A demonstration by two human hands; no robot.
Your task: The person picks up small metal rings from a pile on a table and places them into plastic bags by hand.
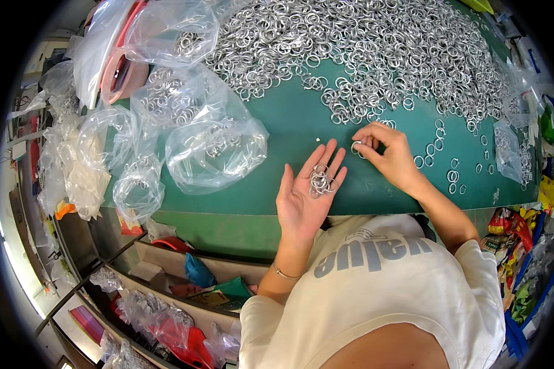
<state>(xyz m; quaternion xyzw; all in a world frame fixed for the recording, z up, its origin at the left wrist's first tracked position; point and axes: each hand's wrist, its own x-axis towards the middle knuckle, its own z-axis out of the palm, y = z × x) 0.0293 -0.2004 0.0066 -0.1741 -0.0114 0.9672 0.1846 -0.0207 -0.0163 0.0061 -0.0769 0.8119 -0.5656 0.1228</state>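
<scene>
Lying palm-up as a tray, the left hand [305, 194] cradles a small cluster of silver metal rings [322, 181] on flat, uncurled fingers, while the right hand [385, 154] pinches one silver ring [357, 146] just beside it, above the green tabletop [301, 123], near the big heap of loose rings [363, 49].

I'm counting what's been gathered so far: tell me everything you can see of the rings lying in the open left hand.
The small bunch of rings is thin, silvery, metal-looking loops, overlapping in a loose cluster; the exact count cannot be told. They rest on the fingers of the left hand, held flat and palm up over the green table. Nothing else touches them.
</scene>
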